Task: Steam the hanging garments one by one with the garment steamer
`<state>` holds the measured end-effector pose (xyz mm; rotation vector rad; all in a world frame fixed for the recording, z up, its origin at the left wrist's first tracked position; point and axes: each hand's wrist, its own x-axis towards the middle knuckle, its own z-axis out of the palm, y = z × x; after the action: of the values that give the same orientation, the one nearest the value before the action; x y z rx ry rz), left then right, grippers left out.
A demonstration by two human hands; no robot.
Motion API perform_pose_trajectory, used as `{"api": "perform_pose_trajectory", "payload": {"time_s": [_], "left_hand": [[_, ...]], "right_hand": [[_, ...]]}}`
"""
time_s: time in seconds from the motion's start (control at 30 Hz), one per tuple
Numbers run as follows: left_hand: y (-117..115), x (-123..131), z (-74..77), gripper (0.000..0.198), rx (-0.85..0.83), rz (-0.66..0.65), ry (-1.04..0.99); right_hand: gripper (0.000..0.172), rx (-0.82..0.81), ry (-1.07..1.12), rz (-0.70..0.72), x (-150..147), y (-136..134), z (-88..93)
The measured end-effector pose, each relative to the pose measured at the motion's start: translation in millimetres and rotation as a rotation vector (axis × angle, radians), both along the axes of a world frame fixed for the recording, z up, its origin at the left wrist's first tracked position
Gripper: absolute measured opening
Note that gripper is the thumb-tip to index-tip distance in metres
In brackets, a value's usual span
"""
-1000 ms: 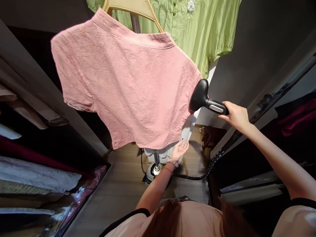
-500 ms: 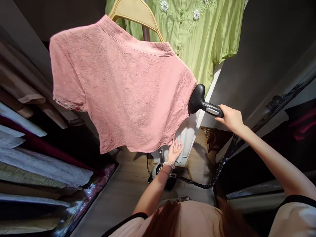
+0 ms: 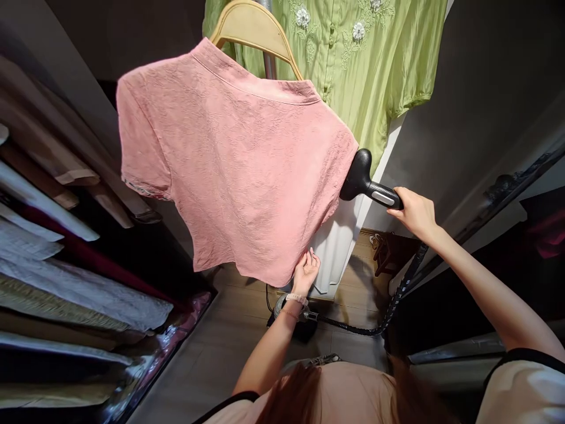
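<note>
A pink short-sleeved blouse hangs on a pale wooden hanger, its back and stand collar towards me. My right hand is wrapped round the handle of a black garment steamer head. The head is at the blouse's right-hand sleeve, with its face hidden against or behind the cloth. At the lower right side edge, my left hand has its fingers curled and pinches the cloth near the hem. Part of the grip is hard to see.
A light green blouse with white flowers hangs behind. The black steamer hose curves from the steamer base on the wooden floor. Clothes racks line both sides, with several garments at left and a small dark red stool at right.
The view has shifted, so the blouse sits further right. Its lower right side is drawn inward and down, with my left hand lower. The steamer head stays by the right-hand sleeve.
</note>
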<state>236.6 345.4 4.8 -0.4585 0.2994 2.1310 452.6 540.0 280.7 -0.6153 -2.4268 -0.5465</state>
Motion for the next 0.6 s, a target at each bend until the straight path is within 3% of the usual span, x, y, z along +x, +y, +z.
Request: {"api": "perform_pose_trajectory", "payload": {"time_s": [0.27,0.43,0.6], "left_hand": [[12.7,13.9,13.1,0.026,0.055,0.014,-0.088],[4.9,15.6,14.5,0.023,0.075,0.046,-0.126],[-4.5,14.8,10.1,0.021,0.070,0.089,-0.146]], "right_hand": [[0.035,0.011,-0.008,-0.028,15.1,4.5,-2.9],[0.035,0.033,-0.055,-0.016,15.3,16.2,-8.2],[0.034,-0.020,0.077,-0.094,24.5,39.3,-13.8]]}}
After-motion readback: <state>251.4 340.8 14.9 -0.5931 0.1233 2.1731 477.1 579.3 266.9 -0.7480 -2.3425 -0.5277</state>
